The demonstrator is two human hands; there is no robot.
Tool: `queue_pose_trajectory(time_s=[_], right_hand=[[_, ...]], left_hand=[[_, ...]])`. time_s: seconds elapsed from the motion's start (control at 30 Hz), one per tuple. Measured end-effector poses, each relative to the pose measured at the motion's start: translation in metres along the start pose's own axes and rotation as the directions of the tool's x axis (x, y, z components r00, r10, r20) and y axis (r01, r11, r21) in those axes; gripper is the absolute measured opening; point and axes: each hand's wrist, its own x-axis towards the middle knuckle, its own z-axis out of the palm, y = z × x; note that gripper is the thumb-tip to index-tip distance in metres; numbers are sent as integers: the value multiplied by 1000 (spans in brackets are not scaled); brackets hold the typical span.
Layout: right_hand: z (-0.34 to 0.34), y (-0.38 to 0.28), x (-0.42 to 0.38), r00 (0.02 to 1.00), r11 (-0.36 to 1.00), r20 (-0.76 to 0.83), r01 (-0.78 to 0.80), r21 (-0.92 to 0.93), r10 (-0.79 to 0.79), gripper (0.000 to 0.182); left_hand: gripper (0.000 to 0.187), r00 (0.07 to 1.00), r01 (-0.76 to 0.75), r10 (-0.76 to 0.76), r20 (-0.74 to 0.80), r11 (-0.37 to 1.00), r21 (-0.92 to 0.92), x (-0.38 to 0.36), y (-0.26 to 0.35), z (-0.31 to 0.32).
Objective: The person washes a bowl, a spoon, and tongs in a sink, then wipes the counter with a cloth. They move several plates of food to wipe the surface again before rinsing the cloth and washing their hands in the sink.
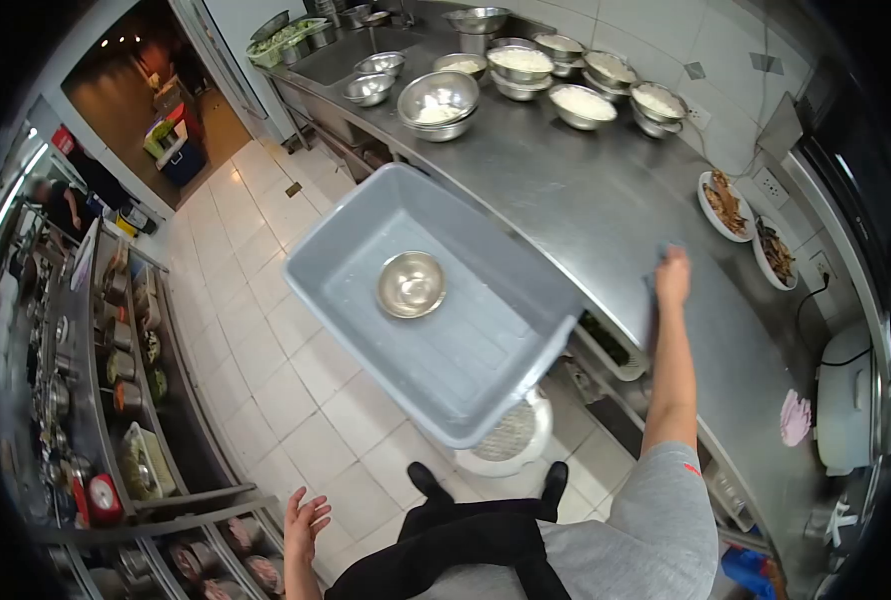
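My right hand (674, 278) is closed on a blue-grey cloth (665, 256) against the steel counter (586, 210). At the lower left my left hand (307, 518) hangs over the tiled floor, its fingers apart and nothing in it. Between my hands and the counter stands a large grey plastic tub (366, 350), with a small metal bowl (412, 285) inside it. The tub rests partly over a round white object (511, 440) near my feet.
Metal bowls (583, 106), several with white food, line the back of the counter. Two white oval dishes (724, 206) hold brown food at the right. A pink cloth (795, 418) lies nearby. Shelves with containers (121, 365) stand left; a person (66, 210) is far left.
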Motion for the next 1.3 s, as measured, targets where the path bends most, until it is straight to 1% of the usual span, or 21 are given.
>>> queue_pose_trajectory(time_s=[0.07,0.1,0.17,0.2,0.27,0.4,0.53,0.57,0.63,0.7,0.77,0.83,0.9,0.97,1.03,1.1,1.13,1.17,1.2,1.23,1.3], right_hand=[[-14,-16,-18,971,946,-77,-236,-224,224,34],[-11,-30,-27,967,941,-73,-253,-226,242,34],[-6,-56,-28,817,746,-295,-574,-339,494,37],[7,-68,-22,762,663,-352,-647,-377,544,40],[20,-103,-14,769,685,-287,-639,-350,571,42],[49,-180,11,924,902,-4,-374,-215,382,50],[102,-256,44,973,969,8,-228,-98,229,51],[112,-269,54,968,963,3,-251,-95,252,51],[133,-288,75,990,987,43,-126,-98,131,50],[152,-306,96,997,997,61,-47,-59,50,46],[166,-329,110,998,1000,59,28,-14,-28,43],[169,-347,114,987,982,30,156,107,-160,36],[158,-350,105,930,901,99,310,302,-353,32],[145,-339,79,852,803,86,446,395,-516,33],[119,-308,58,845,820,159,424,385,-511,36],[115,-261,66,927,925,171,287,250,-334,35],[121,-260,75,929,928,172,282,244,-328,35],[128,-260,89,987,986,77,136,95,-144,34],[135,-261,97,998,999,-44,-35,-37,34,33],[142,-275,102,998,998,-47,-39,-44,37,33],[164,-319,110,996,995,-4,85,-43,-86,32]], left_hand=[[50,999,-14,15,-53,1000,19,5,14,-42],[49,997,-25,24,-71,1000,-10,11,18,-62],[48,995,-15,11,-99,999,-39,20,31,-89],[48,996,-12,10,-86,1000,-27,28,40,-95],[47,994,16,-18,-105,1000,-25,48,59,-103],[49,996,-89,89,0,993,74,105,112,-90],[51,986,-159,146,86,971,178,159,179,-58],[51,983,-170,153,99,966,195,177,189,-51],[49,973,-172,137,185,967,190,213,214,-36],[50,967,-158,99,236,956,247,245,243,-11],[50,922,-172,39,385,933,316,276,268,16],[49,893,-189,12,450,918,350,298,296,45],[49,849,-261,28,527,890,375,319,319,70],[49,827,-280,26,562,886,371,332,339,84],[48,809,-281,24,587,893,351,347,356,91],[48,807,-270,5,590,892,361,366,369,88],[48,802,-260,-13,597,892,369,375,376,87],[48,797,-249,-30,604,894,372,383,380,88],[48,793,-245,-37,608,895,373,392,384,89],[48,771,-272,-35,636,884,379,402,390,94],[47,743,-303,-34,668,873,381,422,405,100]])
